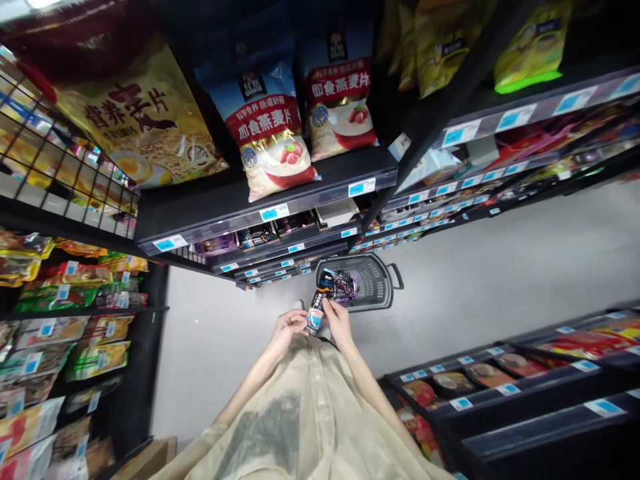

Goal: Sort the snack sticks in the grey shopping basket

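I hold a small dark snack packet (pixel 317 309) with orange and light blue print between both hands, low in front of my body. My left hand (pixel 289 327) grips its lower left edge. My right hand (pixel 337 315) pinches its right side. Just beyond the packet, a grey shopping basket (pixel 380 295) stands on the floor with a few dark and purple packets inside.
Black store shelves surround me. Two blue and red oatmeal bags (pixel 270 127) and a large yellow cereal bag (pixel 143 123) stand on the shelf ahead. Snack packs fill the left shelves (pixel 60 313) and the right shelves (pixel 500 380). The grey floor (pixel 500 267) runs rightward.
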The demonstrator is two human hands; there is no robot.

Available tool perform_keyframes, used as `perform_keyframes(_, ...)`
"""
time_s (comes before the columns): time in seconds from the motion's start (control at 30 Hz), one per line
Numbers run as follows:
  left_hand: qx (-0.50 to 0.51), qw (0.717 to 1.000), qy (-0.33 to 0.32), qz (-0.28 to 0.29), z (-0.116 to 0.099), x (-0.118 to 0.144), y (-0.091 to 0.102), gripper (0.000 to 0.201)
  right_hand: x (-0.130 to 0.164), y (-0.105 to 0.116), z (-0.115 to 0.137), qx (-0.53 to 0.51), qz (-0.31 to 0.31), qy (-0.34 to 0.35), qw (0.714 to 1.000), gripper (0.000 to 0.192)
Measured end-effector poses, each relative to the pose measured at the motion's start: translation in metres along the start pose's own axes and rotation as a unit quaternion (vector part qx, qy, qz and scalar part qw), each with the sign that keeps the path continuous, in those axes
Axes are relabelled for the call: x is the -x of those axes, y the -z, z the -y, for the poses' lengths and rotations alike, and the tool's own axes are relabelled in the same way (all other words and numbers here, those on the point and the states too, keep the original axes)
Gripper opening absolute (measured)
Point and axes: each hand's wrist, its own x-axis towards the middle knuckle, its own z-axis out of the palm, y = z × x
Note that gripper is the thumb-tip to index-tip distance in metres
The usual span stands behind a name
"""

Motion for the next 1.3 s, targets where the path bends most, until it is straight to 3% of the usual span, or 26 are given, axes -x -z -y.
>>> perform_keyframes(0.13, -0.13, 0.99, -0.058, -0.011, -0.012, -0.017, 0.032, 0.038, -0.019, -0.026, -0.014, 0.017, 0.016, -0.026, 0.999, 0.059)
perform_keyframes(0.23, -0.289, 0.948, -0.133, -0.029, -0.028, -0.026, 0.053, 0.026, -0.031, -0.045, -0.024, 0.019, 0.037, -0.066, 0.997, 0.063)
perform_keyframes(0.43, -0.447, 0.868, -0.212, 0.05, -0.064, -0.047, 0.066, 0.053, -0.044, -0.076, -0.021, -0.025, 0.039, -0.104, 0.994, 0.057)
perform_keyframes(0.5, -0.529, 0.822, -0.199, 0.07, -0.076, -0.055, 0.065, 0.051, -0.045, -0.083, -0.019, -0.118, 0.034, -0.18, 0.976, 0.05)
perform_keyframes(0.6, -0.663, 0.724, -0.168, 0.091, -0.093, -0.065, 0.058, 0.051, -0.046, -0.088, -0.021, -0.267, 0.042, -0.293, 0.917, 0.039)
perform_keyframes(0.67, -0.705, 0.678, -0.18, 0.109, -0.102, -0.072, 0.053, 0.052, -0.048, -0.088, -0.022, -0.316, 0.02, -0.299, 0.9, 0.036)
perform_keyframes(0.7, -0.707, 0.669, -0.195, 0.121, -0.104, -0.075, 0.051, 0.052, -0.049, -0.088, -0.022, -0.327, -0.003, -0.284, 0.901, 0.036)
perform_keyframes(0.77, -0.685, 0.676, -0.228, 0.146, -0.106, -0.081, 0.049, 0.052, -0.053, -0.087, -0.022, -0.335, -0.057, -0.243, 0.909, 0.036)
perform_keyframes(0.9, -0.599, 0.734, -0.265, 0.178, -0.103, -0.091, 0.05, 0.049, -0.057, -0.081, -0.017, -0.323, -0.129, -0.189, 0.918, 0.038)
perform_keyframes(1.03, -0.569, 0.748, -0.285, 0.189, -0.098, -0.095, 0.05, 0.045, -0.055, -0.078, -0.012, -0.31, -0.149, -0.173, 0.923, 0.039)
perform_keyframes(1.17, -0.554, 0.75, -0.311, 0.185, -0.09, -0.102, 0.051, 0.041, -0.055, -0.079, -0.004, -0.193, -0.193, -0.089, 0.958, 0.046)
perform_keyframes(1.23, -0.527, 0.771, -0.311, 0.176, -0.085, -0.106, 0.052, 0.038, -0.057, -0.078, 0.003, -0.147, -0.185, -0.04, 0.971, 0.046)
perform_keyframes(1.3, -0.478, 0.815, -0.286, 0.159, -0.082, -0.109, 0.052, 0.036, -0.057, -0.076, 0.011, -0.134, -0.148, -0.016, 0.98, 0.042)
